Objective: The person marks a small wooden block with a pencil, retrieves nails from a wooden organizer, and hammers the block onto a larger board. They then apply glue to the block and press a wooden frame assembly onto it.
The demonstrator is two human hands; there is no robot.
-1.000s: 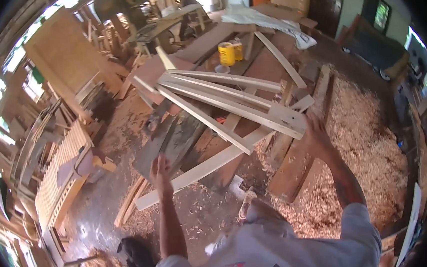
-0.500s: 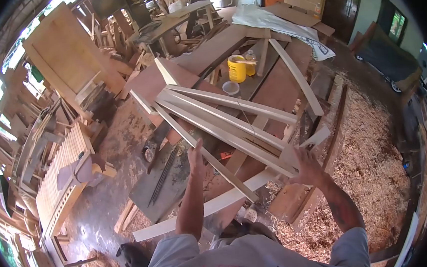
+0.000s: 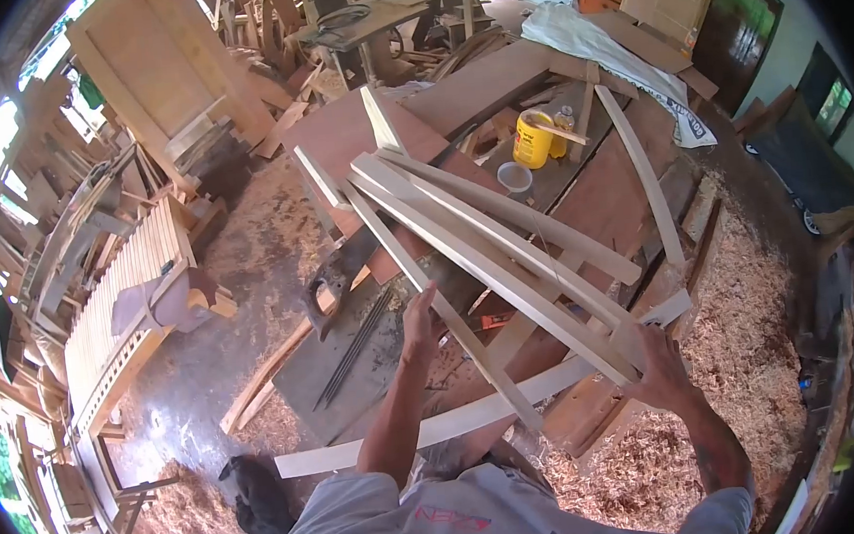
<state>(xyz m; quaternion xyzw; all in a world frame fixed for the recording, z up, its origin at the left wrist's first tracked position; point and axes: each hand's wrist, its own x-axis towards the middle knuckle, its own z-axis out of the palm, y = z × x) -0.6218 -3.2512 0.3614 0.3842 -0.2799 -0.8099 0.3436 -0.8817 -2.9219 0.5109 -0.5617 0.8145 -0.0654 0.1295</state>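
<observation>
Several long pale wooden strips fan out over the work surface before me. My left hand (image 3: 418, 320) is closed around a thin wooden strip (image 3: 468, 339) on the near left side of the fan. At the near right end, my right hand (image 3: 658, 364) grips the end of a thicker wooden strip (image 3: 509, 286), its fingers bent over the top. Another wooden strip (image 3: 534, 220) lies beyond, spreading to the right. A broad curved wooden piece (image 3: 361, 453) passes crosswise beneath these, close to my body.
A handsaw (image 3: 329, 293) and thin dark rods (image 3: 353, 351) lie left of the strips. Behind stand a yellow tub (image 3: 533, 141) and a small clear cup (image 3: 514, 177). Wood shavings (image 3: 737, 313) cover the floor at right. A slatted wooden piece (image 3: 120, 321) stands at left.
The view has swung, so the scene sits further right. My right hand has closed over the strip's end, where its fingers were more spread before. My left hand stays on the thin strip.
</observation>
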